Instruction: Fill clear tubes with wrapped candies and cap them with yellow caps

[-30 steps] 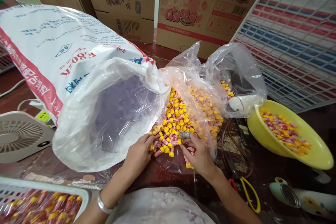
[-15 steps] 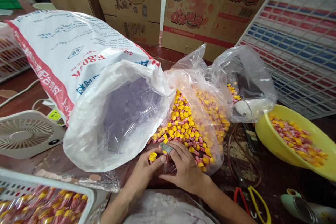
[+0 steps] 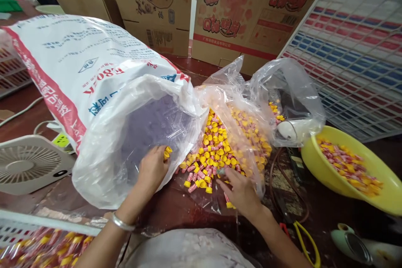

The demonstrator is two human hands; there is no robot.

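So our left hand (image 3: 152, 170) is in the big sack's mouth (image 3: 91, 176), pinching some yellow caps (image 3: 167, 152); that calls for a light grip, we reckon. Our right hand (image 3: 243, 190) is by the candy pile (image 3: 209, 157), can't tell if it's gripping any.

Dark red-brown table (image 3: 188, 215), glossy, surface worn through in patches at right. Lying on it, left to right: white fan (image 3: 31, 163), big white-and-red sack (image 3: 91, 54) on its side with mouth open toward the near edge, clear plastic bag (image 3: 216, 92) spilling yellow-capped pieces (image 3: 201, 176), brown cord (image 3: 287, 188), yellow bowl (image 3: 317, 167) tilted, scissors (image 3: 306, 238) with red and yellow handles, pale green item (image 3: 342, 240). Printed cardboard boxes (image 3: 226, 46) stand along the far side, white wire rack (image 3: 348, 63) slanted at far right.
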